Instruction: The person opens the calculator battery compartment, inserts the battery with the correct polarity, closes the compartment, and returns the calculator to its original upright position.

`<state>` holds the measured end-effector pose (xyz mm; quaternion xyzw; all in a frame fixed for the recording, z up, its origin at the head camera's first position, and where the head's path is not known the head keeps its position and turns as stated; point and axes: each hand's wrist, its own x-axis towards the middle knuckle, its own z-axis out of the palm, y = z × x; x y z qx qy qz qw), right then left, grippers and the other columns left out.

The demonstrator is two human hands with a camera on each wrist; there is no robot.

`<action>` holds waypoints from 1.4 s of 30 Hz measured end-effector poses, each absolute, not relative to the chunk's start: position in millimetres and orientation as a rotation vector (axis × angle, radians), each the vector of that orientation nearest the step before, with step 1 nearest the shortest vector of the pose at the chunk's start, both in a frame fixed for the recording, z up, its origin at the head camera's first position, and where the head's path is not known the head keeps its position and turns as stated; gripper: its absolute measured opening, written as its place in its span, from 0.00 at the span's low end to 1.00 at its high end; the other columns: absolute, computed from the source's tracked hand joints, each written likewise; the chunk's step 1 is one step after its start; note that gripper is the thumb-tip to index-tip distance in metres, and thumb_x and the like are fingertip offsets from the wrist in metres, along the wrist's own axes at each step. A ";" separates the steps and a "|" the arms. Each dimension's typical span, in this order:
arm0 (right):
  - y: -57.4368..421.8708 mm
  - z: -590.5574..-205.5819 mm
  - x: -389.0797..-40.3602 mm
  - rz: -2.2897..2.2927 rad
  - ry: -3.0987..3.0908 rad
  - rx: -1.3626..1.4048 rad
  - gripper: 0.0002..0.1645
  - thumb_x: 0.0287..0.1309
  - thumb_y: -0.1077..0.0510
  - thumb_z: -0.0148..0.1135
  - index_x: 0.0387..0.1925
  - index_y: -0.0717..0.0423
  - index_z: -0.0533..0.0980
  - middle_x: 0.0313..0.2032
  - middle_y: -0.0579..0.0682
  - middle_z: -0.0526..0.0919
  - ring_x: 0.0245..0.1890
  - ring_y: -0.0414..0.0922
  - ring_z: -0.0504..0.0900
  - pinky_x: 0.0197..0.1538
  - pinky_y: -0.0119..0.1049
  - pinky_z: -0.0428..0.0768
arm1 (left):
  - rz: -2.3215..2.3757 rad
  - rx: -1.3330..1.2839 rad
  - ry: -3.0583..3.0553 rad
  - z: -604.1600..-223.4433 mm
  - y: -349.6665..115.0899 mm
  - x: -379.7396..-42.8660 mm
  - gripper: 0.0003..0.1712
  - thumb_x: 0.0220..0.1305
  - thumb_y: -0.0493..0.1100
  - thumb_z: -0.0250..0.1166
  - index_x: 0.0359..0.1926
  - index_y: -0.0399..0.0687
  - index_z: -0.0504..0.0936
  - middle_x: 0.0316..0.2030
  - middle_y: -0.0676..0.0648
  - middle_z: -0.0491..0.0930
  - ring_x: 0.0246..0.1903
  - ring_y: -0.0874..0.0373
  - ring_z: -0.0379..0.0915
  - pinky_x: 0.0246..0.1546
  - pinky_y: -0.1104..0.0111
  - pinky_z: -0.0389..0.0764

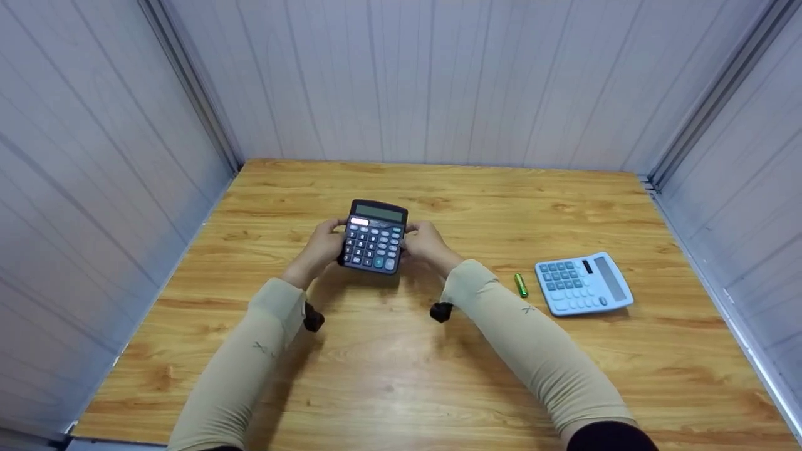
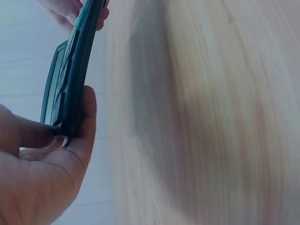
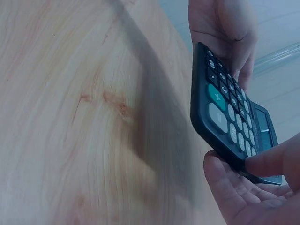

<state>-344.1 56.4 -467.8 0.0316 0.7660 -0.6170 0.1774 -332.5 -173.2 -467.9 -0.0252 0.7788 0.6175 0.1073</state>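
Note:
A black calculator [image 1: 374, 241] with grey and green keys is held up above the wooden table, its keys and screen facing the head camera. My left hand [image 1: 324, 245] grips its left edge, thumb on the front side and fingers behind, as the left wrist view shows on the calculator [image 2: 70, 84]. On the opposite edge my right hand [image 1: 428, 243] pinches it, thumb in front and fingers beneath the back in the right wrist view. The calculator's back is hidden from the head view.
A light blue calculator [image 1: 584, 284] lies on the right part of the table [image 1: 388, 376], turned sideways. Just left of it lies a green battery [image 1: 520, 285]. Pale panel walls [image 1: 401, 81] enclose the table at the back and on both sides.

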 end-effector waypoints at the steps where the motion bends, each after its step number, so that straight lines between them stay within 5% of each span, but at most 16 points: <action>1: 57.0 -467.4 -343.6 -1.765 2.154 0.092 0.21 0.78 0.71 0.49 0.66 0.67 0.74 0.47 0.61 0.89 0.35 0.49 0.88 0.62 0.60 0.88 | 1.837 -0.078 2.291 -467.7 -172.5 -332.2 0.28 0.86 0.37 0.45 0.81 0.36 0.64 0.53 0.39 0.84 0.43 0.59 0.83 0.43 0.72 0.86; 7: 61.1 -464.2 -343.5 -1.855 2.105 0.122 0.25 0.78 0.70 0.49 0.72 0.64 0.71 0.44 0.61 0.90 0.36 0.52 0.90 0.61 0.59 0.89 | 1.941 -0.080 2.315 -464.1 -165.0 -330.1 0.28 0.86 0.37 0.44 0.80 0.34 0.66 0.51 0.38 0.85 0.40 0.60 0.82 0.40 0.73 0.85; 16: 73.9 -449.2 -339.9 -1.911 2.102 0.078 0.23 0.78 0.70 0.51 0.70 0.67 0.74 0.42 0.62 0.90 0.30 0.46 0.90 0.34 0.33 0.91 | 1.968 -0.053 2.327 -452.5 -153.7 -325.7 0.28 0.85 0.36 0.44 0.79 0.33 0.68 0.48 0.41 0.83 0.40 0.60 0.80 0.40 0.74 0.85; 27: 91.3 -438.9 -330.5 -1.900 2.119 0.064 0.24 0.79 0.69 0.51 0.71 0.66 0.73 0.49 0.65 0.91 0.32 0.44 0.91 0.39 0.36 0.93 | 2.023 0.023 2.305 -444.1 -140.7 -320.2 0.27 0.84 0.33 0.44 0.77 0.31 0.70 0.43 0.43 0.84 0.35 0.61 0.82 0.37 0.73 0.85; 42: 109.7 -428.7 -322.1 -1.907 2.150 0.016 0.25 0.77 0.70 0.50 0.70 0.70 0.72 0.42 0.61 0.91 0.29 0.42 0.90 0.37 0.34 0.92 | 2.058 0.067 2.260 -437.4 -123.8 -316.3 0.26 0.85 0.34 0.43 0.77 0.32 0.70 0.44 0.42 0.83 0.37 0.60 0.82 0.38 0.73 0.85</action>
